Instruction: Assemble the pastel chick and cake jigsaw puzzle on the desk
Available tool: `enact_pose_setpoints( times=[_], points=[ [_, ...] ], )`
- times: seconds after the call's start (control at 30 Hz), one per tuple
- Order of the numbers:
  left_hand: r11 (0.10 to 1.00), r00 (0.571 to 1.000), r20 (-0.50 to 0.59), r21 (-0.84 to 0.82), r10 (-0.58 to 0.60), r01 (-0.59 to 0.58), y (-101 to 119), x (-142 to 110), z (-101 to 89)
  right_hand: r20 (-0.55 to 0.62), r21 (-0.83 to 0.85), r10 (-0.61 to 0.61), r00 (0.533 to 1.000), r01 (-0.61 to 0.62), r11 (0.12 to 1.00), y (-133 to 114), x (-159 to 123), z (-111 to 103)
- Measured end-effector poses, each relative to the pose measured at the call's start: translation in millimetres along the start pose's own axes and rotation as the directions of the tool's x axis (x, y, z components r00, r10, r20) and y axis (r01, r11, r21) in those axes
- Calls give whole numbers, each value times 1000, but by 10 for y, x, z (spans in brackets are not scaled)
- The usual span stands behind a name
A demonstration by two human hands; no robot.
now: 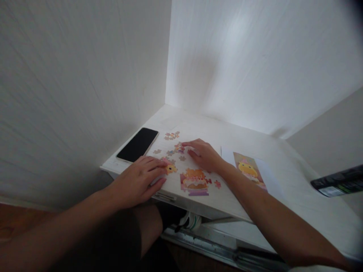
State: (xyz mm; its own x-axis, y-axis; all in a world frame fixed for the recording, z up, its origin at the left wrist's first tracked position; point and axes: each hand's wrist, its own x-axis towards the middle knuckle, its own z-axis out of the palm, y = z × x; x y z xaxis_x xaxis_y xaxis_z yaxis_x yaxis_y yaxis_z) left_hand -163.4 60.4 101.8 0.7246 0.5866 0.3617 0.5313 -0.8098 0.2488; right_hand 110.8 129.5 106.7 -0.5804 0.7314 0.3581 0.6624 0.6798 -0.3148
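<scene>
My left hand [144,175] lies flat near the table's front edge, fingers stretched out. Its fingertips touch or nearly touch a small joined group of yellow and pink jigsaw pieces [170,169]. My right hand [204,153] reaches across from the right, its index finger extended to a cluster of loose jigsaw pieces [178,148], the thumb held apart below. Between the hands sits a partly joined puzzle section [195,181] with an orange and white cake picture. A single pink piece [217,184] lies just right of it. Whether a fingertip presses on a piece is too small to tell.
A dark-screened phone [138,144] rests at the table's left. More loose pieces [172,135] lie farther back. A printed picture of a yellow character [247,169] is on a white sheet, partly behind my right forearm. A black cylindrical container [337,183] is at the right; walls enclose the table.
</scene>
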Motion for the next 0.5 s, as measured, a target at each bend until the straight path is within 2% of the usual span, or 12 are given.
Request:
enact_pose_setpoints(
  times=[0.1,0.33,0.43,0.5],
  points=[
    [1000,1000,0,4,11,-11,-13,9,4,48,-33,-44,998,46,998,-18,-3,7],
    [1000,1000,-7,-4,17,-17,-18,23,33,13,-36,-26,1000,27,999,16,0,16],
    [1000,999,-20,-8,26,-26,-30,19,42,-7,-25,-53,999,53,998,4,4,28],
    [999,999,-33,-11,36,-37,-38,15,47,21,-21,-86,996,86,996,-20,9,34]
  ],
)
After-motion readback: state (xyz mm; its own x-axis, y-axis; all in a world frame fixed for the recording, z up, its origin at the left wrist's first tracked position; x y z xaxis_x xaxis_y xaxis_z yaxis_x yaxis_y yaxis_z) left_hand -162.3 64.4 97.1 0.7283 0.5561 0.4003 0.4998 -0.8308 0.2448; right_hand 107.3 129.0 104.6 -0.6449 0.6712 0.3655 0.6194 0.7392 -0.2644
